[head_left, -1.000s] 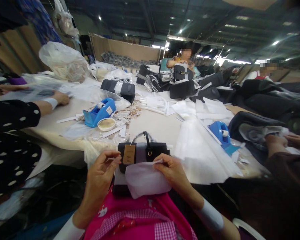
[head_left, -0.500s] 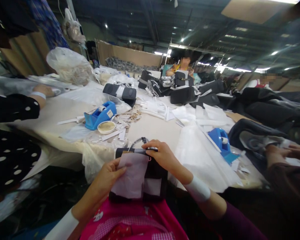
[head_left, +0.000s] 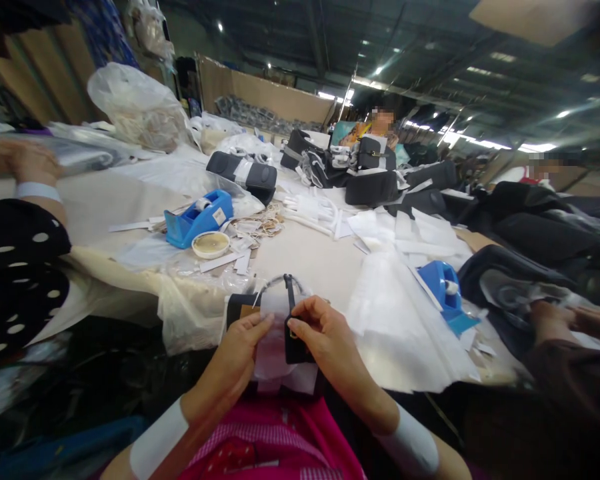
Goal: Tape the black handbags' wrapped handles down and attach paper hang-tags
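Observation:
A small black handbag rests at the table's front edge, close against my pink apron, with a pale wrapped handle standing up from it. White tissue paper lies over its front. My left hand pinches the paper between thumb and fingers. My right hand is closed on a black strap that runs down the bag's front. A gold-coloured buckle shows beside my right thumb, over a black flap-like piece. My palms and forearms hide parts of the bag.
To the left stand a blue tape dispenser and a tape roll among paper scraps. White sheets and another blue dispenser lie right. Black bags sit further back. Co-workers' hands are at both sides.
My left hand has brought the tissue paper right, against the strap. My right hand has come down from the bag's top onto the strap. The left co-worker's arm has shifted left.

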Motion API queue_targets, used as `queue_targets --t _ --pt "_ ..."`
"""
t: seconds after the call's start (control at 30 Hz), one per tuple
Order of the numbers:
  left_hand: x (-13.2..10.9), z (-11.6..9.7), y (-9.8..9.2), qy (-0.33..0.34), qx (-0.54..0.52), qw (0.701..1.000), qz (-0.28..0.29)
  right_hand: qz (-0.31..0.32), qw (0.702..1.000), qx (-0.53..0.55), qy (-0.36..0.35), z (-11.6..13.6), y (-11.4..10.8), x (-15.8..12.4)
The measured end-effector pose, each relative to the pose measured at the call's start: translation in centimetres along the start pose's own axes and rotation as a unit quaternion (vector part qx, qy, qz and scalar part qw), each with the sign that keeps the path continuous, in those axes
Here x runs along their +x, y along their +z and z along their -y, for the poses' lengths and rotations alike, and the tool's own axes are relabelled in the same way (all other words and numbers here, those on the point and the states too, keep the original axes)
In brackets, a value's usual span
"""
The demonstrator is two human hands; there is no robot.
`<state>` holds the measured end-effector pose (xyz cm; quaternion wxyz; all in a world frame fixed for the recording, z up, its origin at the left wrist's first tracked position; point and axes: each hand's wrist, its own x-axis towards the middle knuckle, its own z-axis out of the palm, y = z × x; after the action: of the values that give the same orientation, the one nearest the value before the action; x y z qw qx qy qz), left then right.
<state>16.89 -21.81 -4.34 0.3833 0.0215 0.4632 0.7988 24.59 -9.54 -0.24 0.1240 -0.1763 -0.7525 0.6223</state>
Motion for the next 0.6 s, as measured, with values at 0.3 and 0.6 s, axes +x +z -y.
queue_targets --t 0.3,0.6 --pt "1.5 -1.3 1.5 0.025 -0.052 0.996 -0.069 -0.030 0.994 -0.104 0.012 -1.2 -1.5 0.2" --pt "1.4 -2.0 1.5 -0.008 -0.027 0.999 -0.032 -0.098 0.995 -0.022 0.023 -1.9 -3.0 0.6"
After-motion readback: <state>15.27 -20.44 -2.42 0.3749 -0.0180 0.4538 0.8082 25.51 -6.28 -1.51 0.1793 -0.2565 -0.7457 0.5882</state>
